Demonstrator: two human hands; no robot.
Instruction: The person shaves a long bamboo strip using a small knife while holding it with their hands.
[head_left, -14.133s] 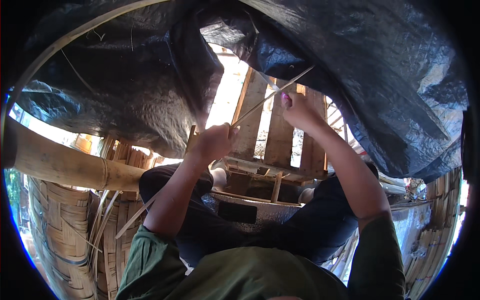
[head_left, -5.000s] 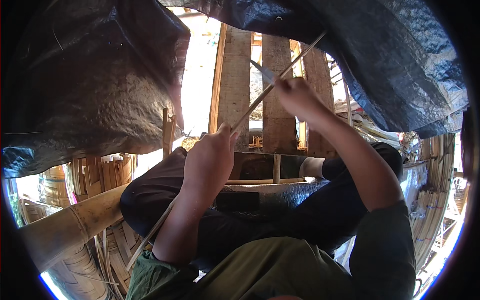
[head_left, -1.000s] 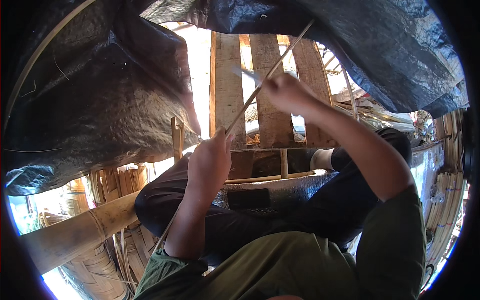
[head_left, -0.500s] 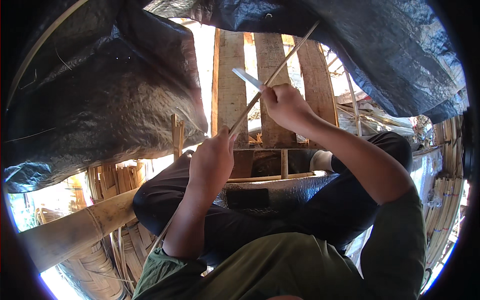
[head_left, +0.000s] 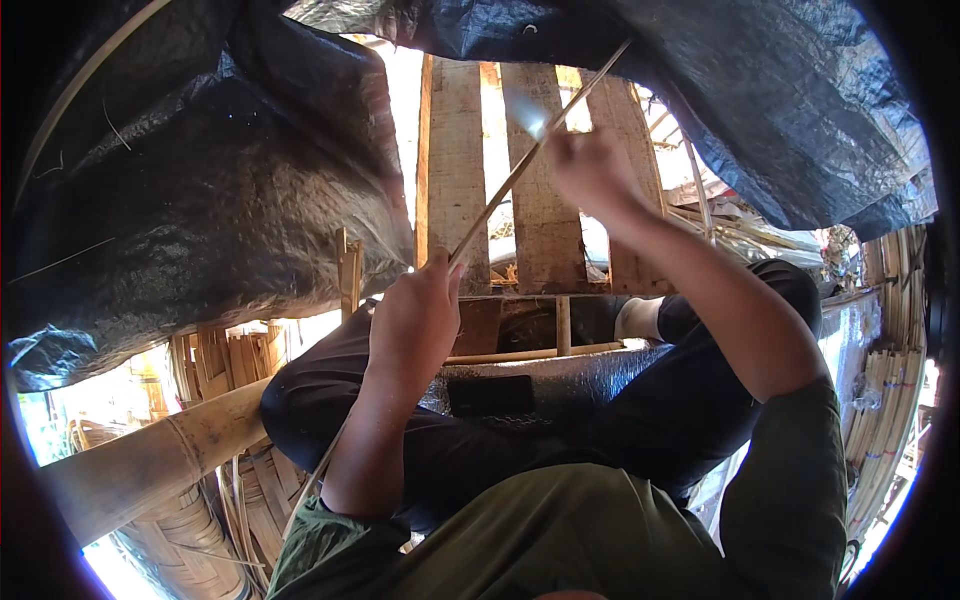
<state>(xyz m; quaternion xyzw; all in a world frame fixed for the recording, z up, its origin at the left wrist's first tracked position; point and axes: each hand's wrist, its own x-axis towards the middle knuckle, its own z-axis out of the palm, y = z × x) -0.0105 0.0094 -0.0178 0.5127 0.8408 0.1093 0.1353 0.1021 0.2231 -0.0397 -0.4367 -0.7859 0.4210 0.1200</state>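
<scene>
Head view showed the left hand (head_left: 415, 315) fisted around a thin bamboo strip (head_left: 500, 195), while the blurred right hand (head_left: 590, 170) gripped a knife (head_left: 525, 115) against it.

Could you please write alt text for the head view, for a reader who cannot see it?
A seated person's left hand grips a thin bamboo strip low down, while the blurred right hand holds a blade against it higher up. Black tarpaulin and wooden slats lie beyond.

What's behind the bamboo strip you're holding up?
Behind the bamboo strip, upright wooden planks with bright gaps between them, under black tarpaulin. The right hand covers part of the planks.
</scene>
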